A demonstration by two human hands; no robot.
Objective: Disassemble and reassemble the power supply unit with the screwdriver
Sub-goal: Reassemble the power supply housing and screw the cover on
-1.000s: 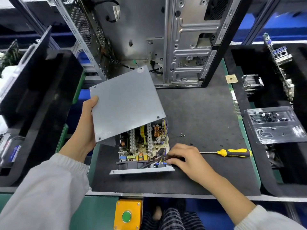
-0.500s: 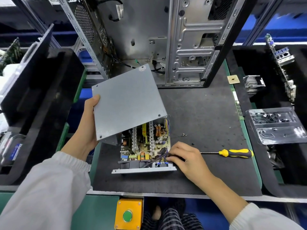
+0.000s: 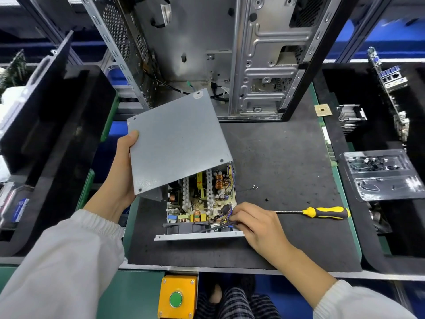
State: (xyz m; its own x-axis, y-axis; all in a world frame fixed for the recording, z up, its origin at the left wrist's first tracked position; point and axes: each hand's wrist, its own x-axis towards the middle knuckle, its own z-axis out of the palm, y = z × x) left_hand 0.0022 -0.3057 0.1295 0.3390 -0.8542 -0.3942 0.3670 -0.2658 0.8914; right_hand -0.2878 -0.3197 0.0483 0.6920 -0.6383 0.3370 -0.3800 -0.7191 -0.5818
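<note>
Power supply unit point(image 3: 202, 203) open on black bench point(image 3: 287, 162) mat | left hand point(image 3: 120, 171) grips raised grey cover point(image 3: 177, 139) | right hand point(image 3: 255, 224) pinches wires point(image 3: 226, 215) at board's front corner | screwdriver point(image 3: 322, 212) lies just right

An open metal computer case point(image 3: 264, 58) stands upright at the back of a dark mat point(image 3: 287, 157) covering the desk point(image 3: 142, 293). To the right, a clear plastic tray point(image 3: 381, 173) holding small parts rests on black foam point(image 3: 372, 226), near a finned heatsink point(image 3: 350, 118) and a circuit board point(image 3: 391, 88) standing on edge. A small tan square chip point(image 3: 323, 110) lies beside the mat's far corner. A yellow box with a green button point(image 3: 176, 298) sits at the desk's front edge.
</note>
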